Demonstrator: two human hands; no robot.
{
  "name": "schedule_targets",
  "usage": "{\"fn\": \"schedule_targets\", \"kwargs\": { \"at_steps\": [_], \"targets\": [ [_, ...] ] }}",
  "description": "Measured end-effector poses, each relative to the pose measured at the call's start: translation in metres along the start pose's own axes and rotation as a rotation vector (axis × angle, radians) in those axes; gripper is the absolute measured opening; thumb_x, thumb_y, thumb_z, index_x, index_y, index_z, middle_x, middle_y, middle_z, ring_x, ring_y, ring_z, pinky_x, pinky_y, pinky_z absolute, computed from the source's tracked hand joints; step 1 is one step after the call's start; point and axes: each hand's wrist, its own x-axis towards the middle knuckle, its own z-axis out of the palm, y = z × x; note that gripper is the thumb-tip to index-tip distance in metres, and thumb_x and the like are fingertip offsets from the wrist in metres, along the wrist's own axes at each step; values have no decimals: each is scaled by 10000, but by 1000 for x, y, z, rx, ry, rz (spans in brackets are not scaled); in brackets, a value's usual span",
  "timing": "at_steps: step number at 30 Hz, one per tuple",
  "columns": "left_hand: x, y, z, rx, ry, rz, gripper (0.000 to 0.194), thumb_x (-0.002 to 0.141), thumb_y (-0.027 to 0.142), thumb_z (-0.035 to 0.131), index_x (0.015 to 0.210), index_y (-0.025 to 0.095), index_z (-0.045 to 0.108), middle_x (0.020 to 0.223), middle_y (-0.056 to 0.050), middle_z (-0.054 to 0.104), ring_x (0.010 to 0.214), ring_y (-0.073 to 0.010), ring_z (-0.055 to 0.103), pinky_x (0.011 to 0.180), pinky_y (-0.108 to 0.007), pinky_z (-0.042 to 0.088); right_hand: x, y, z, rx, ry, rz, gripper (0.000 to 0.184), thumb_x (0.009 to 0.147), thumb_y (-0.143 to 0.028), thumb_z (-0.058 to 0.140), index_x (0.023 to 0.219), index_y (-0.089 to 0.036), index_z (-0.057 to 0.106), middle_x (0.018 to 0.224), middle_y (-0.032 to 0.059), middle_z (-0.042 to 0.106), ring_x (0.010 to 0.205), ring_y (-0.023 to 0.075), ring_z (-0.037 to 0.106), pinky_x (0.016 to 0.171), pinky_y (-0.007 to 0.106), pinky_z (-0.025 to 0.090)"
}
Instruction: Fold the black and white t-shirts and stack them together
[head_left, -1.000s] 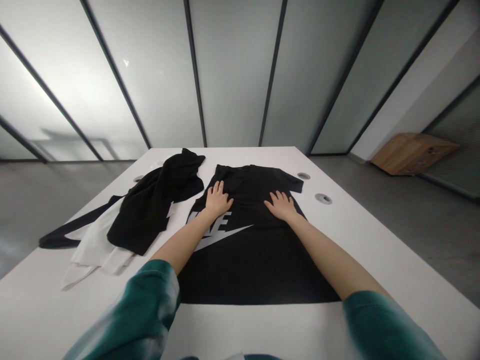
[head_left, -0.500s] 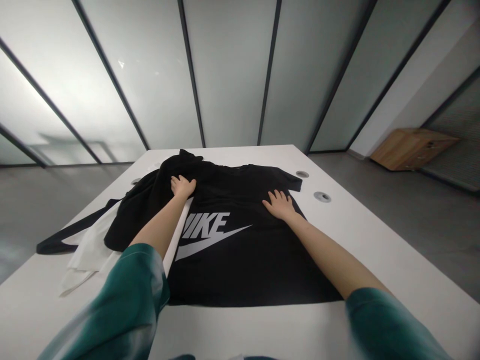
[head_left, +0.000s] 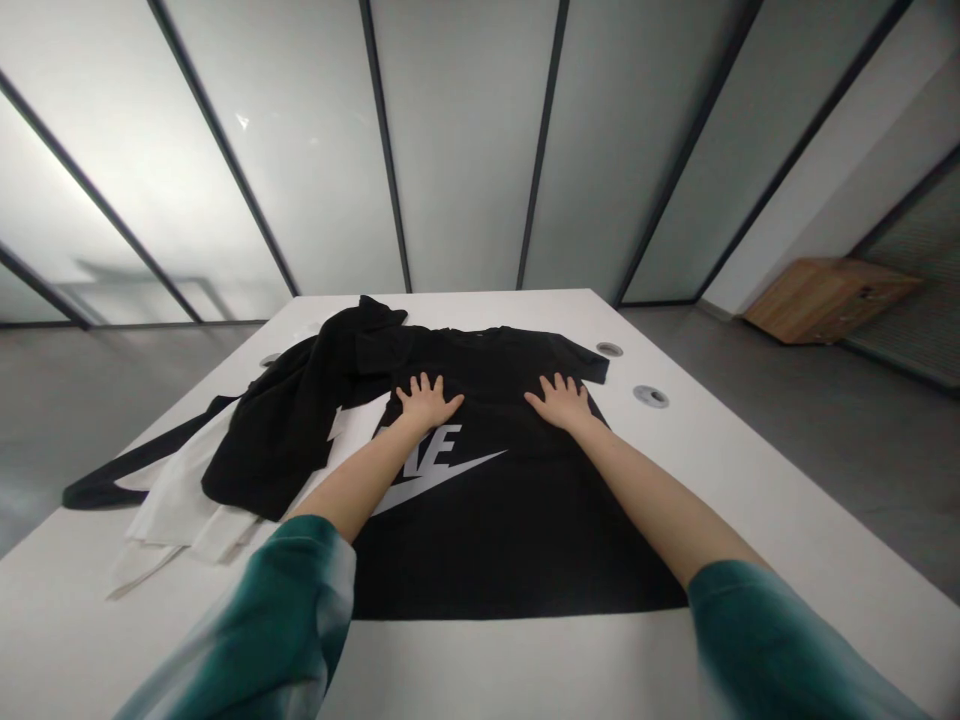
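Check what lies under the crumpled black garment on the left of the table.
A white cloth sticks out beneath the crumpled black garment, and a long black strip runs out from it. The black T-shirt seems to pass under it; the covered parts cannot be seen.

This looks like an office or meeting room: frosted glass walls (head_left: 465, 150) in slim dark frames run along the far side, a long white table (head_left: 750, 480) has round cable grommets (head_left: 649, 396) set into its top, and a low wooden box (head_left: 831, 300) sits on the grey floor (head_left: 862, 450) by the wall
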Motion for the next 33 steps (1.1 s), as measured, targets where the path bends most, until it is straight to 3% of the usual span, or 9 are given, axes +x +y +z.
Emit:
{"fn": "schedule_targets", "kwargs": {
  "at_steps": [4, 8, 19, 22, 27, 31, 33],
  "targets": [
    [17, -5, 5, -20, 21, 21, 885, 878, 752, 185, 1573, 206, 224, 1643, -158, 121, 1493, -419, 96, 1138, -669, 109, 12, 3, 2, 6, -6, 1, 810, 940, -680, 159, 1572, -179, 230, 1634, 161, 170, 1483, 384, 147, 1167, 561, 110],
    [25, -8, 8, -26, 54, 47, 900, 875, 755, 189, 1569, 183, 243, 1638, -156, 156, 1499, -390, 108, 1183, -579, 86, 20, 4, 4, 12, 4, -2, 827, 939, -687, 146, 1575, -164, 215, 1635, 168, 158, 1492, 367, 125, 1177, 536, 106],
    [1, -14, 14, -21, 72, 63, 875, 889, 735, 201, 1567, 184, 249, 1638, -142, 169, 1499, -374, 131, 1188, -538, 137, -3, -1, 6, -4, 0, -18, 809, 952, -665, 166, 1572, -150, 224, 1631, 173, 172, 1488, 348, 160, 1176, 504, 131],
    [-4, -14, 13, -20, 67, 70, 881, 893, 734, 196, 1565, 168, 251, 1637, -155, 159, 1502, -370, 121, 1188, -536, 136, -7, 0, -2, -15, 35, -47, 764, 956, -641, 226, 1527, -148, 345, 1588, 175, 297, 1444, 357, 271, 1146, 502, 214],
    [-9, -15, 13, -4, 80, 80, 874, 896, 731, 193, 1563, 170, 260, 1634, -153, 178, 1502, -361, 132, 1189, -527, 144, 12, 23, -25, 2, 201, -6, 596, 980, -505, 274, 1346, -138, 570, 1363, 196, 550, 1238, 346, 503, 1024, 472, 373],
    [-10, -16, 14, -5, 86, 79, 886, 892, 738, 186, 1561, 163, 264, 1633, -158, 175, 1500, -366, 136, 1189, -528, 147, 37, 49, -31, 12, 171, -10, 514, 972, -419, 324, 1298, -140, 607, 1322, 183, 580, 1211, 327, 528, 1007, 439, 393],
    [-10, -16, 16, -7, 89, 75, 884, 892, 739, 187, 1561, 166, 268, 1633, -157, 179, 1499, -368, 144, 1187, -530, 152, 50, 61, -28, 23, 155, 5, 541, 963, -426, 342, 1368, -134, 549, 1411, 192, 514, 1281, 340, 475, 1040, 455, 362]
  ]
}}
